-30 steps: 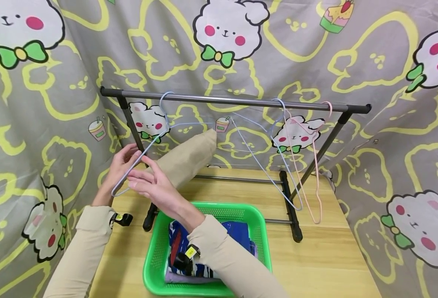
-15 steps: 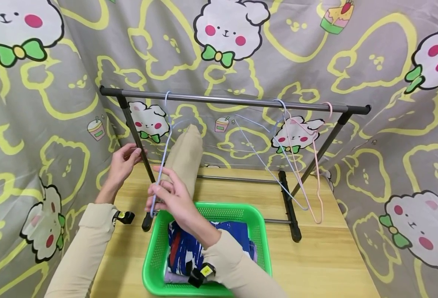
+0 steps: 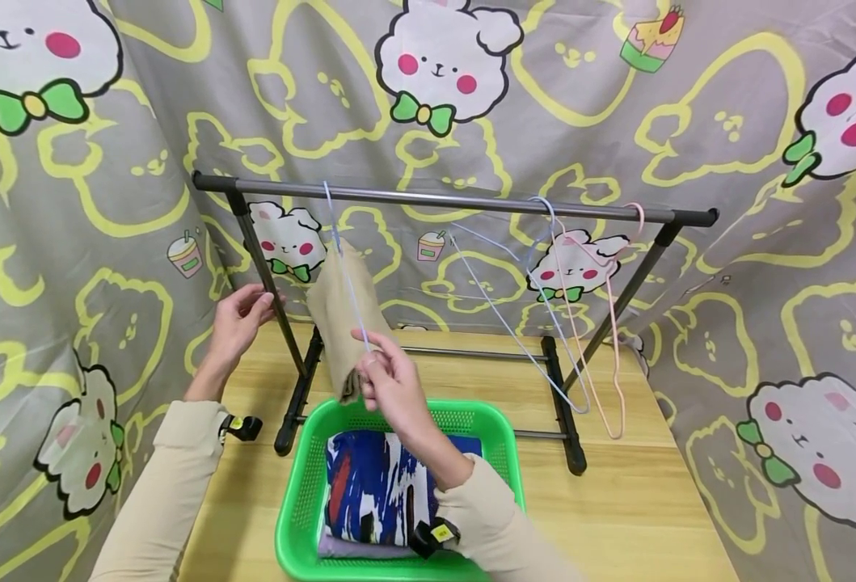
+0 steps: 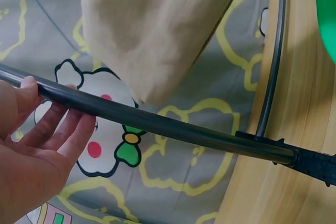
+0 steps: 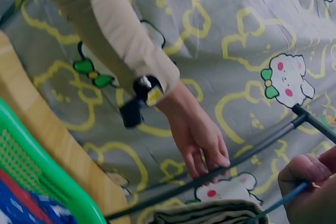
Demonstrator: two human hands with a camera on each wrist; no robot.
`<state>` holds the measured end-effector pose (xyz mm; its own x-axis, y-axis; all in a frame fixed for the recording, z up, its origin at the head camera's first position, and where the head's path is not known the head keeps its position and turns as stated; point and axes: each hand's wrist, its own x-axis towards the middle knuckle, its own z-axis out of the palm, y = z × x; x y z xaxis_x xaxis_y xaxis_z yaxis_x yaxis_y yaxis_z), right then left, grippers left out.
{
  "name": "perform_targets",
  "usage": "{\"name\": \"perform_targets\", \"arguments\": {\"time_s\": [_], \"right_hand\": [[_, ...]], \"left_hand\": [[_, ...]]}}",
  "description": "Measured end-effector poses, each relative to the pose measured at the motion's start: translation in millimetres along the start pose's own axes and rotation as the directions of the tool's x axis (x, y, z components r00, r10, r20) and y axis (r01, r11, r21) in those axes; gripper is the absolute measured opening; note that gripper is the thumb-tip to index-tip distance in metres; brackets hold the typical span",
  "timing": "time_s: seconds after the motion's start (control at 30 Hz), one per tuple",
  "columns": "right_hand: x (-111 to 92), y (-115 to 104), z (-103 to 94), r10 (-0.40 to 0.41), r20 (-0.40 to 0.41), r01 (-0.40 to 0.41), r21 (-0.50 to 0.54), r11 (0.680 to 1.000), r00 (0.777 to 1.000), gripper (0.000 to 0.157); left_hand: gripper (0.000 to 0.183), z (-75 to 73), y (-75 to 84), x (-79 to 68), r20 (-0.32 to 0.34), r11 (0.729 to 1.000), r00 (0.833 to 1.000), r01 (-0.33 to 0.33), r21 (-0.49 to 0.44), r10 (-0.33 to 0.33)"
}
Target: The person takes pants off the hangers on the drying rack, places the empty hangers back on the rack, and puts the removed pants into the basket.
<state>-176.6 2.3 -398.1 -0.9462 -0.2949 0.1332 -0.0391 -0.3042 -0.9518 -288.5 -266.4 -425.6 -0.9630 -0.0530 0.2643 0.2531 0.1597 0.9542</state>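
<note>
A beige folded garment [image 3: 333,311] hangs over a light blue wire hanger [image 3: 353,297], which is hooked on the left part of the metal clothes rack's top bar [image 3: 435,196]. My right hand [image 3: 397,388] pinches the hanger's near lower corner between thumb and fingers. At the rack's left post [image 4: 157,121], my left hand [image 4: 39,156] holds on with the thumb on one side and the fingers on the other. The garment's open lower edge [image 5: 210,211] shows in the right wrist view, just beside the post.
Another blue hanger [image 3: 503,311] and a pink hanger [image 3: 613,303] hang bare on the bar's right side. A green basket [image 3: 511,453] with a folded blue patterned cloth [image 3: 377,485] stands in front on the wooden table [image 3: 617,517]. A patterned curtain [image 3: 580,97] surrounds the table.
My right hand has swung the hanger's near end rightward, and the garment has turned with it to face the front. My left hand has moved off the hanger's end to the post.
</note>
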Motion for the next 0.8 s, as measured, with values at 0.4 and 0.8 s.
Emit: {"name": "perform_targets", "arguments": {"time_s": [0.4, 0.8], "right_hand": [[2, -25, -15.4, -0.129, -0.266, 0.108, -0.092, 0.99, 0.955, 0.022], [4, -24, -31.2, -0.217, -0.224, 0.206, -0.071, 0.976, 0.95, 0.03]], "left_hand": [[0.031, 0.9, 2.4, -2.9, -0.006, 0.999, 1.0, 0.005, 0.038, -0.005], [0.031, 1.1, -1.4, 0.0, -0.028, 1.0, 1.0, -0.012, 0.017, 0.012]]}}
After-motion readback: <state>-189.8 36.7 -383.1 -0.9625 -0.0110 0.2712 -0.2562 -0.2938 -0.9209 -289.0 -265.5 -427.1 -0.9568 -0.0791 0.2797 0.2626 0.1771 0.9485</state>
